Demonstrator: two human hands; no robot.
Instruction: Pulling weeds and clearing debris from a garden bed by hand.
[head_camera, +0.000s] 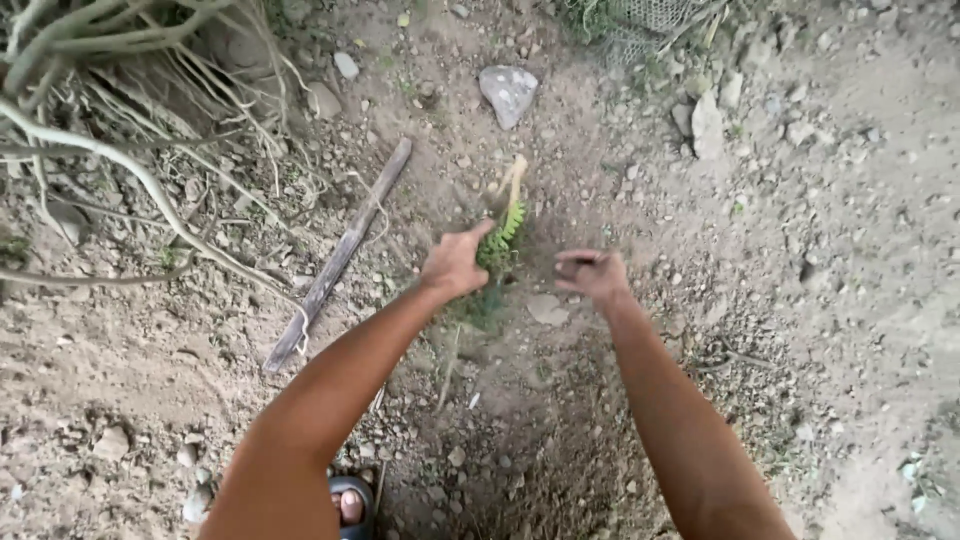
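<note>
Head view: the left hand (455, 262) grips a small green fern seedling (503, 228) upright in a shallow dirt hole (520, 330); the right hand (594, 274), loosely curled and empty, hovers beside it. Soil is not yet packed around the 1 plant.

The light is soft and even, like a cloudy day outside. No hard shadows lie on the dirt ground (820, 300), and nothing shines or glares. The right hand (592, 274) looks a bit smeared. The picture is grainy, and the edges bend slightly.
</note>
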